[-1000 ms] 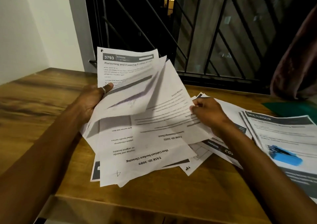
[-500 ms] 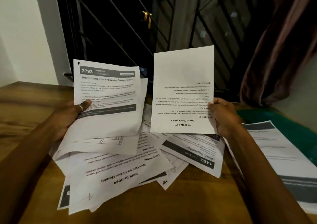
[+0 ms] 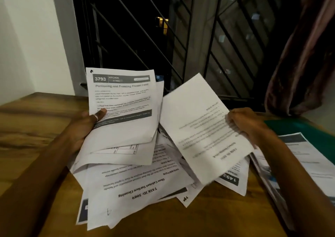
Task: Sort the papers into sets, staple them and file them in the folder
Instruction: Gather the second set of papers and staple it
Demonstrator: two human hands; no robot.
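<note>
My left hand [image 3: 85, 126] grips a small stack of printed sheets [image 3: 123, 109], raised above the table; the top sheet reads "3793 Kitchen". My right hand [image 3: 244, 124] pinches the right edge of a single printed sheet [image 3: 201, 128], which is upside down and tilted to the left. Beneath both lies a loose pile of papers [image 3: 137, 186] on the wooden table [image 3: 36, 128], with "Task ID: 3089" on top. A green folder [image 3: 308, 131] lies at the far right, partly under other sheets. No stapler is in view.
A separate pile of printed sheets [image 3: 297, 166] lies at the right edge, over the folder. Behind the table stand a window with a black metal grille [image 3: 145, 28] and a dark curtain [image 3: 304, 55]. A white wall is at the left.
My right hand pulled one sheet out of the pile, lifted it upright, and now tilts it down to the left. The left hand's stack rose slightly. The view shifted.
</note>
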